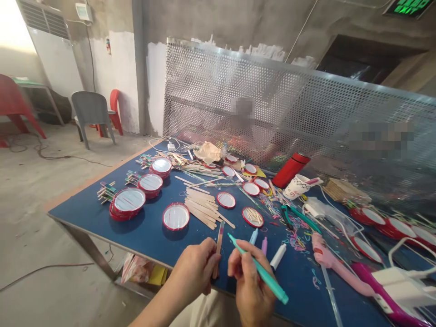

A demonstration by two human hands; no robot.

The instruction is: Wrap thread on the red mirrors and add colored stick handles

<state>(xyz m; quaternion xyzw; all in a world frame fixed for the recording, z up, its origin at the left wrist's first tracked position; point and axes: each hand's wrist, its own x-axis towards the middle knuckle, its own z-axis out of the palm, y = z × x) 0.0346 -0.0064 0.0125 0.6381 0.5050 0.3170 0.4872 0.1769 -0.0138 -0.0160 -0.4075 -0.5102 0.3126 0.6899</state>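
Note:
My left hand [195, 268] pinches a wooden craft stick [219, 247], held upright near the table's front edge; its upper end is coloured dark and green. In my right hand [254, 288] is a teal marker [270, 282], its tip pointing up and left, close to the stick but apart from it. Just beyond lie a light blue marker [253, 237], a purple marker [265, 245] and a white marker [278, 257]. A fan of plain craft sticks [200, 206] rests farther back, beside a red-rimmed disc [175, 216].
Stacked red-rimmed discs [127, 203] stand on the left. Behind are a red thermos [291, 170] and a paper cup [295, 187]. Pliers [304, 219], loose rubber bands [297, 240] and a pink glue gun [335, 268] lie on the right. A perforated metal screen [211, 86] borders the far side.

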